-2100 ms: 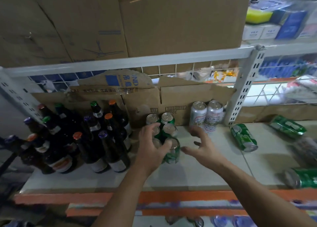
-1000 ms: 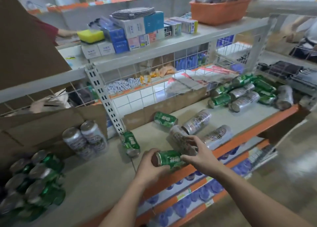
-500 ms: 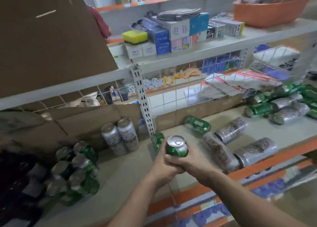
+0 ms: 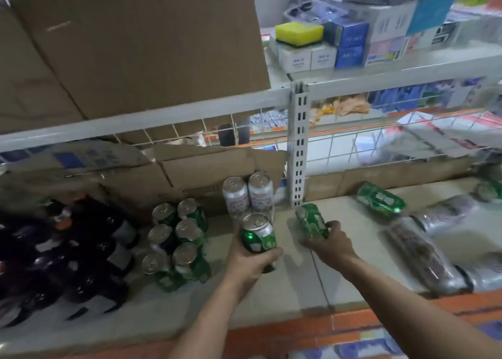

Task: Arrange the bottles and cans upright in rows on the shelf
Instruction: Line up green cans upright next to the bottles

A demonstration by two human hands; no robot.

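My left hand (image 4: 250, 261) grips an upright green can (image 4: 258, 235) just above the shelf board (image 4: 293, 285), in front of two standing silver cans (image 4: 248, 193). My right hand (image 4: 330, 243) closes round a second green can (image 4: 312, 221) that lies on its side near the shelf post. Left of my hands, several green cans (image 4: 178, 239) stand upright in two rows. Dark glass bottles (image 4: 68, 252) stand further left, blurred. More cans lie on their sides to the right: a green one (image 4: 380, 198) and several silver ones (image 4: 423, 255).
A white perforated post (image 4: 298, 147) rises at the back centre. Torn cardboard (image 4: 168, 168) lines the back behind the cans. A shelf above carries big cartons (image 4: 130, 41), small boxes and a yellow sponge (image 4: 298, 34). An orange rail (image 4: 353, 320) edges the shelf front.
Both hands held one green can upright half a second ago. Now my left hand holds it alone, and my right hand has reached to the can lying by the post. The view swung left.
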